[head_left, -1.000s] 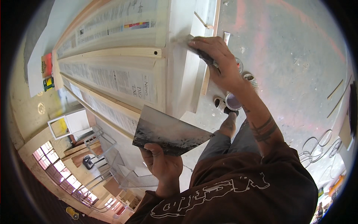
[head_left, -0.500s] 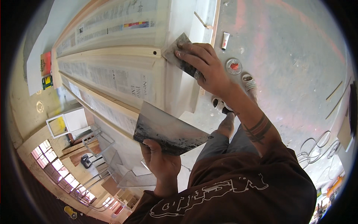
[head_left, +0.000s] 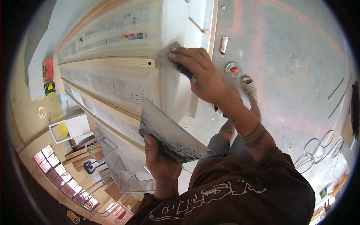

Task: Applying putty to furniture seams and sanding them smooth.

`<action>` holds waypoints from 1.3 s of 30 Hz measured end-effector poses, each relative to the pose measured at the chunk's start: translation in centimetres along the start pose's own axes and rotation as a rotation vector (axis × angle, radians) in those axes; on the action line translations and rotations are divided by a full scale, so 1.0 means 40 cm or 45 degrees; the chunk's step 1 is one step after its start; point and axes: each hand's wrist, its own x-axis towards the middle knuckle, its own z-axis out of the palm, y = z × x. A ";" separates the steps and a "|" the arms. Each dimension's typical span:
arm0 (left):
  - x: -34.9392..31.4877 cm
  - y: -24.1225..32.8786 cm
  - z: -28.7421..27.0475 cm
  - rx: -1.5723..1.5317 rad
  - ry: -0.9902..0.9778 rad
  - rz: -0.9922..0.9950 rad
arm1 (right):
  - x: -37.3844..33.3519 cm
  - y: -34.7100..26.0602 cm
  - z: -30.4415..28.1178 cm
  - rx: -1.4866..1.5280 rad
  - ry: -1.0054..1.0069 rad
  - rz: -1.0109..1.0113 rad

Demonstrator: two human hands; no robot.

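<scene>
My right hand (head_left: 198,71) grips a flat, smeared putty spreader (head_left: 174,56) between thumb and fingers. The spreader, blurred by motion, is at the pale edge of a large panelled piece (head_left: 174,22), beside the end of a wooden strip (head_left: 108,61). I cannot tell whether its blade touches the surface. Lower down, my left hand (head_left: 163,161) holds a thin rectangular plate (head_left: 168,129), tilted, with dark residue along its near edge. The left thumb lies over that edge, while the other fingers are mostly hidden beneath. Newspaper sheets (head_left: 108,84) show on the panels between the strips.
On the grey floor (head_left: 292,75) at right lie a white tube (head_left: 224,45) and a round clear dish (head_left: 227,70) with red paste. My feet stand close to the dish. A coiled cable (head_left: 313,150) lies farther right. A metal frame rack (head_left: 107,146) stands at lower left.
My right hand and the spreader have shifted a little left and down in the picture. The plate and left hand sit slightly lower and farther right. The whole view has also shifted slightly.
</scene>
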 end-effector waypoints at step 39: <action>0.000 0.023 -0.080 -0.568 -0.323 -0.131 | 0.017 -0.017 0.074 0.003 0.178 0.169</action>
